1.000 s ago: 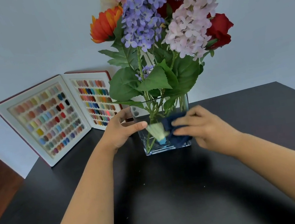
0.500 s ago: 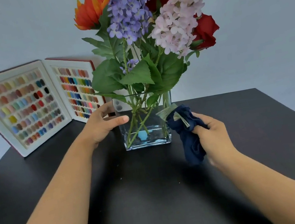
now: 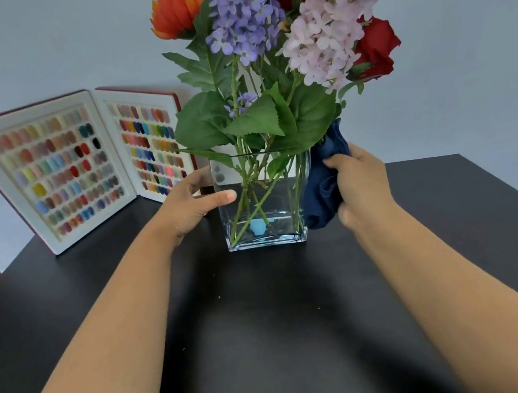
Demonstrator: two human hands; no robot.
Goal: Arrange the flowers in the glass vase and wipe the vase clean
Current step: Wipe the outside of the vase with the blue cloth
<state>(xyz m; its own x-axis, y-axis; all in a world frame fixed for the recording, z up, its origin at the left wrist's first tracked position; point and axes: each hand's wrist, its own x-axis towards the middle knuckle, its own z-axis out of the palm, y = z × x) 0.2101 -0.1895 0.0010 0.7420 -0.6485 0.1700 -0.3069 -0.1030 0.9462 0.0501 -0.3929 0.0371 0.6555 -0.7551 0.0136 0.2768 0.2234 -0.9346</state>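
Glass vase (image 3: 260, 203): rectangular, clear, upright on the black table (image 3: 273, 331), wide face toward the camera, near the table's far edge. No label or writing readable on it.

Flowers (image 3: 274, 32): bunch stands in the vase, stems crossing inside the glass, long axis roughly vertical, heads fanning upward and to the right. Orange, purple, pale pink and red blooms above broad green leaves.

Left hand (image 3: 192, 204): holds the vase's left side, thumb stretched across the front face, fingers wrapped behind the glass.

Right hand (image 3: 360, 184): fingers curled round a bunched dark blue cloth (image 3: 325, 181), pressing it against the vase's right side.

Colour sample book (image 3: 81, 164): open, propped against the wall to the left, rows of small coloured chips; no text legible.
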